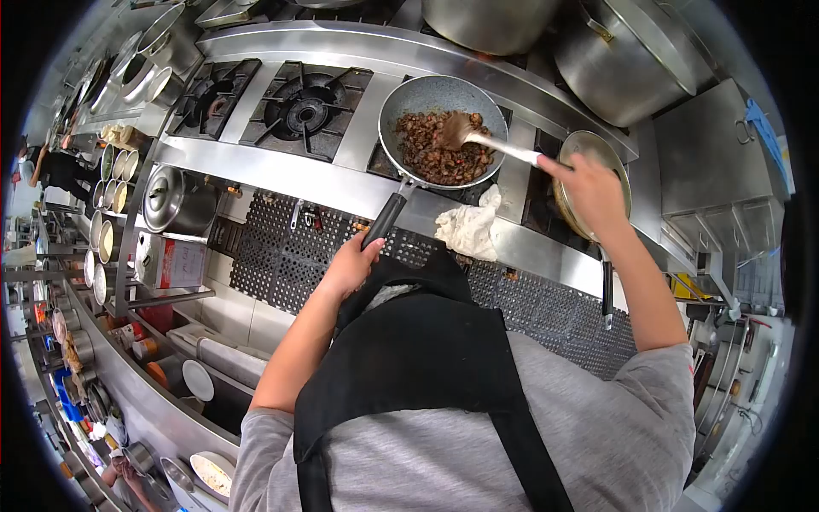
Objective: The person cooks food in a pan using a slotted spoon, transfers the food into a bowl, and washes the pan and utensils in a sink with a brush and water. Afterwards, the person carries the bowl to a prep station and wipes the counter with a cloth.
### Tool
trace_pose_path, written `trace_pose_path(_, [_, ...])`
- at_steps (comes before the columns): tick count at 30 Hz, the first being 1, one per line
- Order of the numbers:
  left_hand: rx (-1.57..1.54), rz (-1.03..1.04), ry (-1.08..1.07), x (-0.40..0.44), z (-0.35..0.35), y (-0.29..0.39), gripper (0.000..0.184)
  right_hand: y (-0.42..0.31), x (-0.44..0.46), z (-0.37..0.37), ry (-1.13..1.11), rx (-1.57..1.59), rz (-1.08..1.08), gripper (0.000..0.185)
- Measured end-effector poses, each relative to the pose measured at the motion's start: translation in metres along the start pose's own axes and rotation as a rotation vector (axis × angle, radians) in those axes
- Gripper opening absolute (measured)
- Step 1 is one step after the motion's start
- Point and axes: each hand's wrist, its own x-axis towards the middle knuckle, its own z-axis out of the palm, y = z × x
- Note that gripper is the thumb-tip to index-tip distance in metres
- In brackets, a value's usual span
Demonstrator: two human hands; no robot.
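1. Stainless-steel range [281, 171] filled the kitchen ahead of me, its burners [307, 111] set in a row under black grates, while a person in dark clothes [64, 166] stood far off to the left.
2. Black perforated matting [281, 256] covered the floor between the range and me.
3. Two big metal pots, one to the right [623, 64] and one nearer the middle [486, 21], stood along the back of the range.
4. Frying pan [435, 90], grey and speckled inside, sat on a grate right in front of me, its black handle [388, 218] pointing back my way.
5. Second pan [589, 143] rested on the range to the right of the first, partly hidden behind my right hand.
6. Dark brown chopped food [418, 154] lay heaped across the frying pan's base.
7. Spatula [505, 148] slanted over the pan's right rim, its brown-smeared head in the food.
8. Crumpled white cloth [472, 229] lay on the range's front edge, just beside the frying pan.
9. Right hand [593, 192] curled around the spatula's outer end; blur hid the exact set of my fingers.
10. Left hand [348, 266] wrapped the frying pan's handle, thumb lying along it.
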Motion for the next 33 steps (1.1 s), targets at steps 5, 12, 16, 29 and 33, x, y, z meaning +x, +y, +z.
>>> trace_pose_path(5, [0.106, 0.007, 0.027, -0.004, -0.002, 0.003, 0.032, -0.002, 0.006, 0.042, -0.016, 0.093, 0.257, 0.044])
trace_pose_path(12, [0.054, 0.005, 0.030, 0.000, -0.001, 0.002, 0.030, -0.055, 0.009, 0.146, 0.022, 0.810, 0.328, 0.041])
trace_pose_path(16, [0.074, 0.023, 0.020, 0.001, 0.000, 0.002, 0.023, -0.067, 0.012, 0.069, -0.521, 1.303, 0.607, 0.037])
trace_pose_path(29, [0.077, 0.006, 0.031, -0.004, -0.002, 0.006, 0.034, -0.065, -0.014, 0.048, -0.303, 0.566, 0.396, 0.040])
trace_pose_path(33, [0.056, -0.008, 0.023, -0.002, -0.003, 0.004, 0.032, -0.055, -0.037, 0.042, -0.298, 0.618, 0.250, 0.040])
